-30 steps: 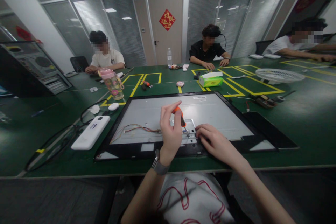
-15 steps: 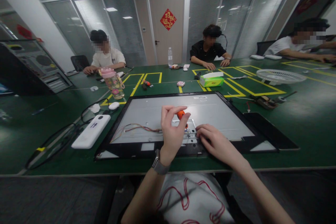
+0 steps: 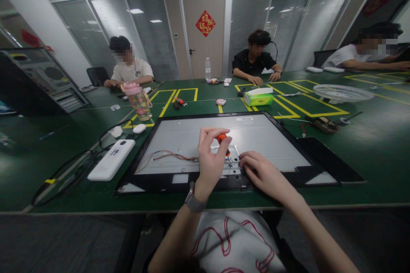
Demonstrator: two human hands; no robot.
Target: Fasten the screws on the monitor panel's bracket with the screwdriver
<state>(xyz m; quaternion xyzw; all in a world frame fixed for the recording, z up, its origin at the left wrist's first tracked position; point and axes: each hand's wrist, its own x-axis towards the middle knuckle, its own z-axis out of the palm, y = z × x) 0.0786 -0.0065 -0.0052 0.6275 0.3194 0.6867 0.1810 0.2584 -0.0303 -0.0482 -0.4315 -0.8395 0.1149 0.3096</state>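
Note:
A flat display panel [image 3: 269, 136] with a black frame and grey back lies on the green table before me. My left hand [image 3: 211, 153] is closed around the orange and black handle of a screwdriver [image 3: 221, 138]; its shaft points down at a small metal bracket [image 3: 235, 153] near the panel's front edge. My right hand [image 3: 259, 170] rests with curled fingers at the bracket's right side, and what its fingertips hold, if anything, is hidden. Thin coloured wires [image 3: 173, 155] run across the panel from the left toward the bracket.
Left of the panel are a white power bank [image 3: 112, 160], black cables [image 3: 70, 175] and a pink-lidded bottle [image 3: 139, 104]. Beyond it stand a green tissue pack [image 3: 258, 98] and a water bottle [image 3: 208, 69]. A dark flat piece [image 3: 329, 160] lies at right. Several people sit around the table.
My left hand has shifted very slightly with the screwdriver, whose handle has turned or tilted a little. My right hand stays in place.

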